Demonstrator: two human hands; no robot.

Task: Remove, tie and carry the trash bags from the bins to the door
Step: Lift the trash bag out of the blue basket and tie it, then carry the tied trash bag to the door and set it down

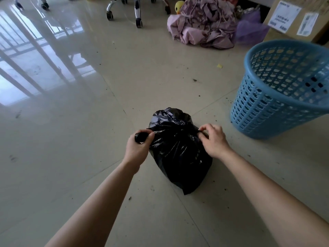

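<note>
Two containers sat on the tiled floor (89, 122). The blue plastic bin (277, 104) stood at the right, well apart from the hands. Its wall was pierced all over with rows of holes, and its open mouth showed only that perforated inner wall. In the wide view it looked tilted toward the camera. Behind it, at the far right edge, was a cardboard box (293, 20) with white printed labels; what it held could not be seen.

The black trash bag (179, 157) lay on the floor in the middle foreground, out of the bin and to its left. It was glossy, creased and bulging, and its contents were hidden by the opaque plastic. Its top was gathered into two twisted ends drawn out to either side.

The left hand (138, 148) was curled round one end, with a rolled stub of plastic poking out past the fist. The right hand (214, 141) pinched the other end between thumb and fingertips, the remaining fingers bent.

Small dark specks and a yellow scrap (220, 65) dotted the tiles. Farther back lay a heap of purple cloth (201, 27) beside a yellow toy (179, 6), with a chrome chair base (137, 8) on castors to its left.
</note>
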